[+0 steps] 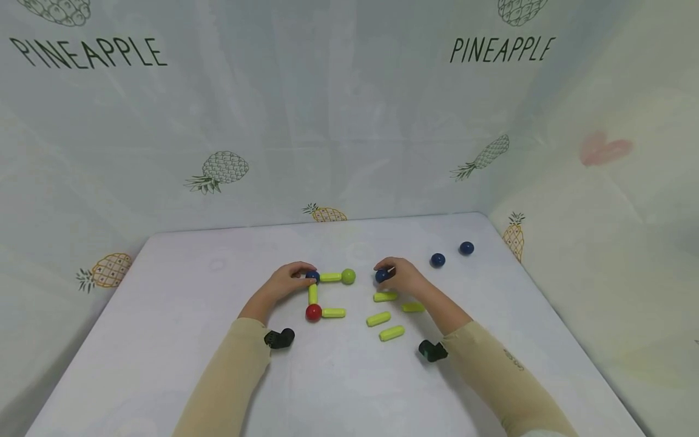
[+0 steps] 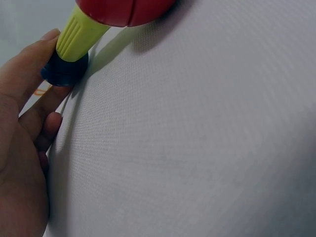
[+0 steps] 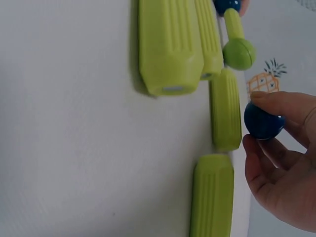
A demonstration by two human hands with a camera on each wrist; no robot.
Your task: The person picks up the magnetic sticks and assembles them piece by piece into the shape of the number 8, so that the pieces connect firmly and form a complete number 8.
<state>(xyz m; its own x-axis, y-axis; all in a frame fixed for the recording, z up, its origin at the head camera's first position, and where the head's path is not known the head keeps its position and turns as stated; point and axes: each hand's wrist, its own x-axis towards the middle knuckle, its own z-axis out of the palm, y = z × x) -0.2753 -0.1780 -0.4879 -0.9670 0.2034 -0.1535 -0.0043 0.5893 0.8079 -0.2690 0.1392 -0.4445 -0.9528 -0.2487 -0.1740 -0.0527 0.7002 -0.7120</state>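
Observation:
My left hand (image 1: 285, 281) pinches a dark blue ball (image 1: 312, 277) at the corner of a joined shape. From that ball one yellow-green rod (image 1: 330, 277) runs right to a green ball (image 1: 348, 276). Another rod (image 1: 313, 294) comes down to a red ball (image 1: 314, 312), which carries a further rod (image 1: 334, 312) pointing right. In the left wrist view, thumb and fingers sit around the blue ball (image 2: 64, 71). My right hand (image 1: 405, 277) holds a separate blue ball (image 3: 263, 121) between thumb and fingers, just beyond the loose rods.
Several loose yellow-green rods (image 1: 392, 333) lie near my right hand. Two more blue balls, one nearer (image 1: 438, 260) and one farther (image 1: 466, 248), rest at the back right of the white table (image 1: 338, 388). A pineapple-print cloth (image 1: 349, 121) hangs behind.

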